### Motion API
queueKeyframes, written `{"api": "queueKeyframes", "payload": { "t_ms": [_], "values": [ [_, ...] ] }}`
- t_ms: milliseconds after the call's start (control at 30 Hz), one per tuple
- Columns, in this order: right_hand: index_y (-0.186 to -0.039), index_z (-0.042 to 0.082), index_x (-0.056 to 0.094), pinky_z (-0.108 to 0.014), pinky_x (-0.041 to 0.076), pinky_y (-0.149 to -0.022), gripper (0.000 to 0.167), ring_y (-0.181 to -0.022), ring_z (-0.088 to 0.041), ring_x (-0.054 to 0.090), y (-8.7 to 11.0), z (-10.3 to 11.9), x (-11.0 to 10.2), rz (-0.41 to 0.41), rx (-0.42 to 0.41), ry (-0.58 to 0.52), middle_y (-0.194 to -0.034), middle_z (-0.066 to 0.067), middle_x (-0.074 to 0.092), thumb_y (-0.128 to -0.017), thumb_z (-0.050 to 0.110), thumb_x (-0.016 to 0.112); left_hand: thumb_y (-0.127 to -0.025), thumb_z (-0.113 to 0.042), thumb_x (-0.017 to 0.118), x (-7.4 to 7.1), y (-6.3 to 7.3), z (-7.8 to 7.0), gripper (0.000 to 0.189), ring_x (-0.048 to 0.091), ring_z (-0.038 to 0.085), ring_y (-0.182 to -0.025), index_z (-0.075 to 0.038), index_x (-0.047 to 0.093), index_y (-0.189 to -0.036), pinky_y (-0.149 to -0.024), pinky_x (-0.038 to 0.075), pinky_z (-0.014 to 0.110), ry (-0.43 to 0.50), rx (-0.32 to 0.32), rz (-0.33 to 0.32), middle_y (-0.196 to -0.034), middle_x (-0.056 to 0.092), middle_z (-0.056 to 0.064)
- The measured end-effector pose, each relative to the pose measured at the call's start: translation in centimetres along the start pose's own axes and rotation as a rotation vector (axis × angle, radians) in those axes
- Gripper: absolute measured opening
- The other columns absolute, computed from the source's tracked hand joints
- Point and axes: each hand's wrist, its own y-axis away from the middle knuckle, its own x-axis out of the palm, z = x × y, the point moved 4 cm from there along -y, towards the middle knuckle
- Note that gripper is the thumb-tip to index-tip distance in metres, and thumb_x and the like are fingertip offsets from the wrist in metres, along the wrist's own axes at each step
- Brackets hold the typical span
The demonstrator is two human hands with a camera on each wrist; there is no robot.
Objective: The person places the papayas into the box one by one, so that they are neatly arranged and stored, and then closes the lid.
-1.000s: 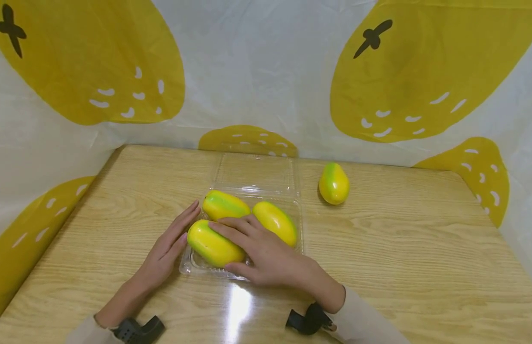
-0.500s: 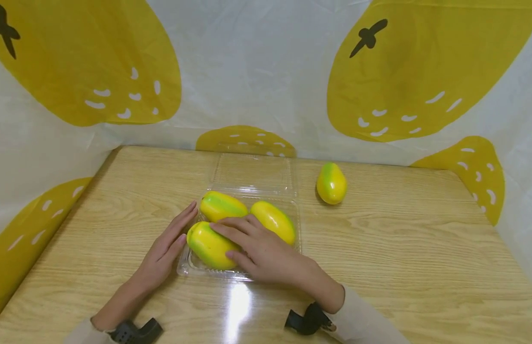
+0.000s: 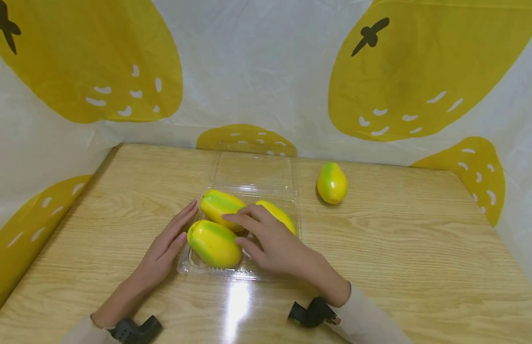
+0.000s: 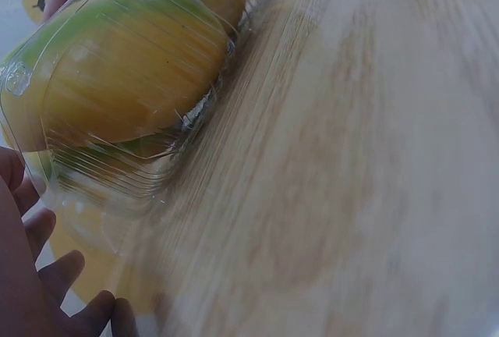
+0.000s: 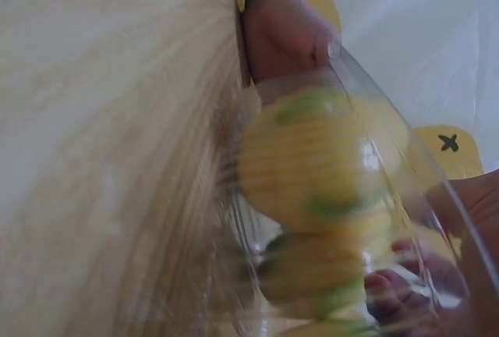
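Observation:
Three yellow-green mangoes lie in a clear plastic clamshell box (image 3: pixel 186 267): a front mango (image 3: pixel 215 244), a back-left mango (image 3: pixel 218 205) and a right mango (image 3: pixel 279 216) partly covered by my right hand. My left hand (image 3: pixel 164 251), fingers straight, rests along the box's left side, its thumb tip at the front mango's end. Over the box, my right hand (image 3: pixel 274 241) has its fingertips at the back-left mango and its thumb tip at the front mango's right end, curled round neither. In the left wrist view the front mango (image 4: pixel 132 64) shows through the ribbed wall.
The box's clear lid (image 3: pixel 253 172) lies folded back toward the rear cloth (image 3: pixel 257 71). Another mango (image 3: pixel 332 183) stands on the wooden table (image 3: pixel 399 248), right of the lid. Black wrist cameras sit on both wrists.
My right hand has let go of the front mango and shifted back and right, its fingers now over the back-left mango. The front mango has turned slightly. My left hand stays in place.

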Motion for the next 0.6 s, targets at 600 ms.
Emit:
{"api": "queueKeyframes", "payload": {
  "t_ms": [600],
  "values": [
    [-0.14,0.017,0.046,-0.039,0.052,-0.08,0.068,-0.11,-0.024,0.048,1.6,-2.7,-3.2,0.02,0.383,0.261,-0.125,-0.008,0.048,-0.083,0.04,0.074,-0.097,0.009,0.036,0.1,0.2,0.5,0.054,0.018,0.026,-0.143,-0.005,0.032,-0.149,-0.115,0.013,0.026,0.015,-0.005,0.0,-0.156,0.022,0.012]
  ]
}}
